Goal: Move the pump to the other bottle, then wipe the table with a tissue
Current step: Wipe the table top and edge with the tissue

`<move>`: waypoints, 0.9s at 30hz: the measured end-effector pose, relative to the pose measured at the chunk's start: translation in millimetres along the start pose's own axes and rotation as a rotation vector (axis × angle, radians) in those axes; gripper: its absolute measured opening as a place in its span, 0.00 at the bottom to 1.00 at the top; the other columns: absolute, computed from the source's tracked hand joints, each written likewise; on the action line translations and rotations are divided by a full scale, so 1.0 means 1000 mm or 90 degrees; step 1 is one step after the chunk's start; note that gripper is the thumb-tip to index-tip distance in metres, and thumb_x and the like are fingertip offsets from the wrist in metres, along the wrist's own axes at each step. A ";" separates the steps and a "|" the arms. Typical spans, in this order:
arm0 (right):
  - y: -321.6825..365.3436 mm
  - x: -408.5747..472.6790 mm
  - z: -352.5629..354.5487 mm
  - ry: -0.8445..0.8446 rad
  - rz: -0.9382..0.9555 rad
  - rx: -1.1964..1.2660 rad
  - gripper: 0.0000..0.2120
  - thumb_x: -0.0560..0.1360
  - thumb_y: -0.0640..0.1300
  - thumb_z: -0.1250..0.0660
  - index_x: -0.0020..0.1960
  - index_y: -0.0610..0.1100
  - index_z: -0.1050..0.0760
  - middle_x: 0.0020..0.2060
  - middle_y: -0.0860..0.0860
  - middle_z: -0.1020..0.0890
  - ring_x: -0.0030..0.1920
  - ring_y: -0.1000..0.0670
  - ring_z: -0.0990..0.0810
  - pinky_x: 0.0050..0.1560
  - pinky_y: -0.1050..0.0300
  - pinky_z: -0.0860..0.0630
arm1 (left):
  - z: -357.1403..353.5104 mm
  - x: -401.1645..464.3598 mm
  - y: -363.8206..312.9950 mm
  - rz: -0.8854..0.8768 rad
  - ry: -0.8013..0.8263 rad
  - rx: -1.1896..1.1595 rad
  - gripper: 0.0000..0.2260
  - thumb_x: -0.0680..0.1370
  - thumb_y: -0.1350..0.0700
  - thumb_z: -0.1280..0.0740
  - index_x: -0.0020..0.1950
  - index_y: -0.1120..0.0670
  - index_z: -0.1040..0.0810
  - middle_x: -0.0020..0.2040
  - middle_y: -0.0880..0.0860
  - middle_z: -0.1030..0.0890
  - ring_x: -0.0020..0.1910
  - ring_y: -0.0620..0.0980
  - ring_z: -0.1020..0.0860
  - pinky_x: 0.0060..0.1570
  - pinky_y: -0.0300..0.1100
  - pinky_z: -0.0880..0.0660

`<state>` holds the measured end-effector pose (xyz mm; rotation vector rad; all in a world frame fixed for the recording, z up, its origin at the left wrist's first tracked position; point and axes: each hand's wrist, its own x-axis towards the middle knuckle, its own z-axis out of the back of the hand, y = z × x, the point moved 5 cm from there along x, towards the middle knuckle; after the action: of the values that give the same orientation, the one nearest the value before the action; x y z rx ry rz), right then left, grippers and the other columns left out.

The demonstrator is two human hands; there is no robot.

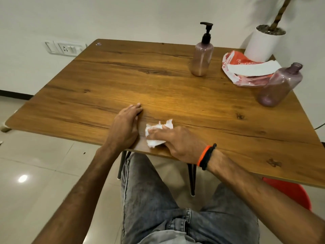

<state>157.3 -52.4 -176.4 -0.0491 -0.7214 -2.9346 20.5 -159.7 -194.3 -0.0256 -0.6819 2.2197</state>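
A crumpled white tissue [154, 133] lies on the wooden table [175, 95] near its front edge, pressed down under the fingers of my right hand [179, 143]. My left hand [125, 125] rests flat on the table just left of the tissue, fingers together, holding nothing. At the back stands a pinkish bottle [202, 59] with a black pump [206, 32] screwed on it. A second purple bottle [279, 85] with an uncovered neck stands at the right edge.
An orange-and-white tissue pack [246, 71] with a sheet sticking out lies between the bottles. A white plant pot [263, 43] stands at the back right corner. A red stool [290, 192] is under the table's right side. My legs in grey jeans are below.
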 end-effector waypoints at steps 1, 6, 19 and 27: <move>0.009 -0.007 -0.005 0.019 0.023 -0.005 0.18 0.79 0.41 0.41 0.68 0.48 0.26 0.69 0.48 0.25 0.65 0.44 0.24 0.65 0.45 0.29 | 0.002 -0.005 0.002 0.001 -0.004 -0.003 0.18 0.81 0.60 0.43 0.71 0.57 0.29 0.74 0.53 0.31 0.74 0.53 0.36 0.74 0.53 0.40; 0.024 -0.016 0.012 0.046 0.055 0.143 0.19 0.77 0.35 0.41 0.64 0.49 0.23 0.58 0.48 0.17 0.54 0.50 0.18 0.54 0.55 0.23 | 0.004 -0.011 0.006 -0.007 -0.016 -0.006 0.18 0.81 0.61 0.43 0.70 0.57 0.28 0.73 0.52 0.30 0.74 0.53 0.35 0.73 0.53 0.39; -0.006 0.057 -0.004 -0.005 0.000 -0.058 0.22 0.78 0.33 0.43 0.68 0.49 0.27 0.67 0.45 0.24 0.65 0.41 0.25 0.66 0.43 0.30 | 0.004 -0.012 0.007 0.000 -0.020 -0.023 0.18 0.81 0.59 0.44 0.71 0.55 0.29 0.73 0.52 0.29 0.74 0.51 0.34 0.73 0.54 0.37; 0.027 -0.018 -0.021 0.090 0.116 0.061 0.22 0.76 0.30 0.41 0.66 0.45 0.24 0.64 0.44 0.21 0.63 0.43 0.22 0.65 0.43 0.28 | 0.002 -0.011 0.007 0.004 -0.029 -0.015 0.18 0.81 0.61 0.44 0.70 0.55 0.28 0.72 0.51 0.29 0.73 0.52 0.34 0.73 0.53 0.38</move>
<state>178.1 -83.8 -183.5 0.0947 -0.7908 -2.6962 22.7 -172.6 -197.8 0.0105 -0.7337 2.2240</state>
